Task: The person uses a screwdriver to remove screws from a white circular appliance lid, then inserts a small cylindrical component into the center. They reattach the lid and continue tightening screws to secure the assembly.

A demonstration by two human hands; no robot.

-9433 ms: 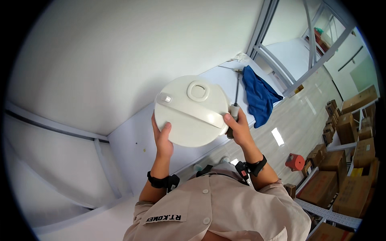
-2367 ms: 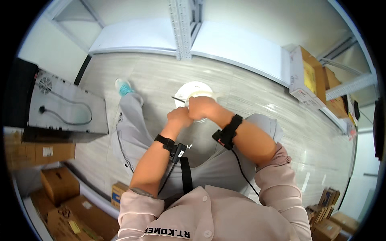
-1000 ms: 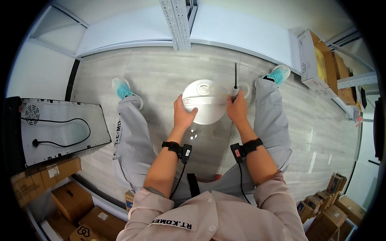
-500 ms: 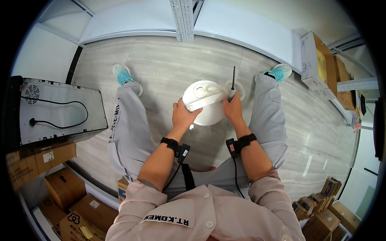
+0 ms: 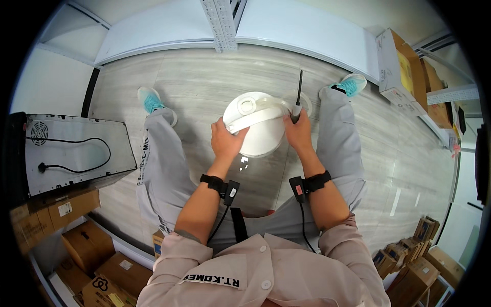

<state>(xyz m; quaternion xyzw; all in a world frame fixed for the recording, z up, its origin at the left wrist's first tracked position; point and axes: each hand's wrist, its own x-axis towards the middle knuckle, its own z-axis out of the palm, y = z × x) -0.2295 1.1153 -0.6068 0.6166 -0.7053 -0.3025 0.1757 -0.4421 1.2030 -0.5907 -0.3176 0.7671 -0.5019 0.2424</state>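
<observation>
A round white plastic container (image 5: 263,134) with a raised cap and a white handle band (image 5: 254,120) across its top is between my legs above the floor. My left hand (image 5: 226,139) is closed on its left edge by the end of the band, thumb on top. My right hand (image 5: 298,130) grips a screwdriver (image 5: 297,108) with a grey and black handle, its dark shaft pointing away from me. That hand is also against the container's right side. A pale hose (image 5: 307,104) curls beyond the screwdriver. The container's underside is hidden.
A metal-cased appliance (image 5: 76,153) with a black power cord lies at the left, above cardboard boxes (image 5: 87,245). A white shelf (image 5: 307,38) runs along the far side. An open carton (image 5: 396,77) stands far right, and more boxes (image 5: 409,256) are near right.
The container has tipped so that its top faces me more fully. The handle band sits nearer to me across the top. Both hands keep their holds, and the screwdriver has shifted slightly away.
</observation>
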